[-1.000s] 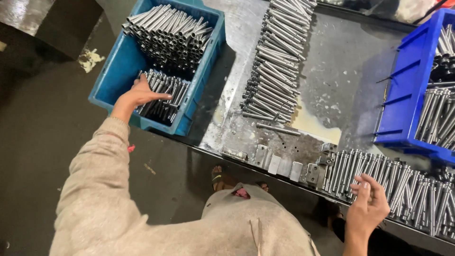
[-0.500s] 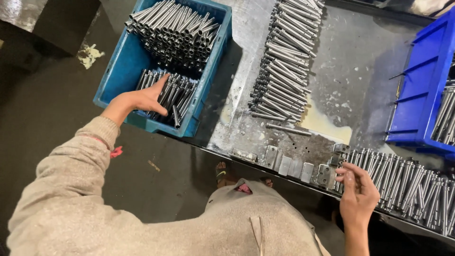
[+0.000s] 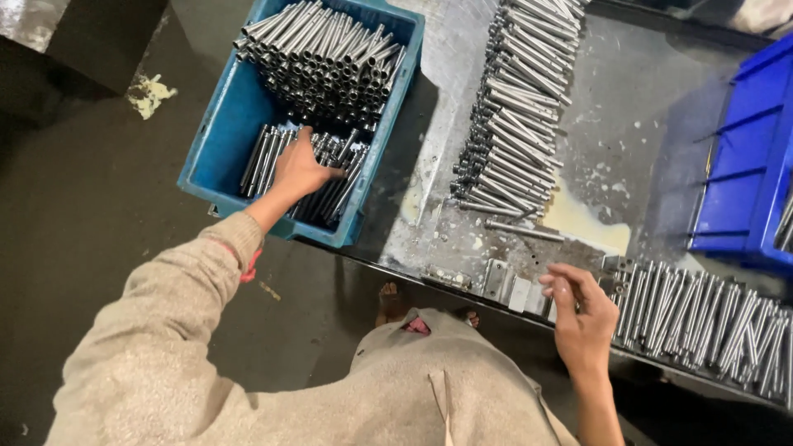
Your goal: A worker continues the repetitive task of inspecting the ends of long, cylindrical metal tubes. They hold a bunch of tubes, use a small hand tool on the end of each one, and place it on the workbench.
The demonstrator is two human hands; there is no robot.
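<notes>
While among rods (image 3: 318,177), left hand (image 3: 299,169)

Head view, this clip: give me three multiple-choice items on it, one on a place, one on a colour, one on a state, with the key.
1. Where is the left hand?
A. Inside the teal bin, on the lower pile of metal rods
B. On the dark blue crate
C. Flat on the floor

2. What colour is the crate at the right edge of the metal table?
A. Red
B. Dark blue
C. Yellow

3. How do the rods beside the right hand lie?
A. Standing upright in a rack
B. Tied into one bundle
C. Side by side in a row along the table's near edge

Key: 1 A, the hand rests on rods within the bin's walls. 2 B, its walls are deep blue. 3 C, they lie flat and parallel, loose, just right of the hand.
</notes>
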